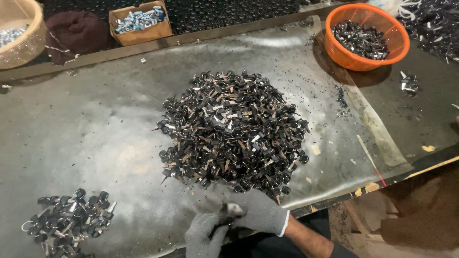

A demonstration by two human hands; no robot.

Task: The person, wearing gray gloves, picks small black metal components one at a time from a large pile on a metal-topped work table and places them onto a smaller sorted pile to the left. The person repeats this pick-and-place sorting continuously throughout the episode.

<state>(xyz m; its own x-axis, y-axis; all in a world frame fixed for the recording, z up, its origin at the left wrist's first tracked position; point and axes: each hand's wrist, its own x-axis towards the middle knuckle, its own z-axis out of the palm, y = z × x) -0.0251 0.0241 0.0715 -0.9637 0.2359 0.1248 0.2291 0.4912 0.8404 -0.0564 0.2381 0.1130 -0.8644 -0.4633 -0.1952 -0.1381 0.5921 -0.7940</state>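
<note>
Beside the big key pile (233, 131) — both gloved hands' fingers (217, 224) clamped on one key (233, 209).

From my feed, an orange plastic basket (367, 37) sits at the far right of the bench, part filled with small black parts. At the far edge, a small cardboard box (140, 22) holds silvery-blue metal pieces. Beside it lies a dark maroon cloth bundle (74, 31). A pale woven basket (24, 34) at the far left corner carries shiny metal bits. A clear plastic sheet (95, 124) covers the bench top. A few stray black parts (409, 83) lie just off the sheet, near the orange basket.
</note>
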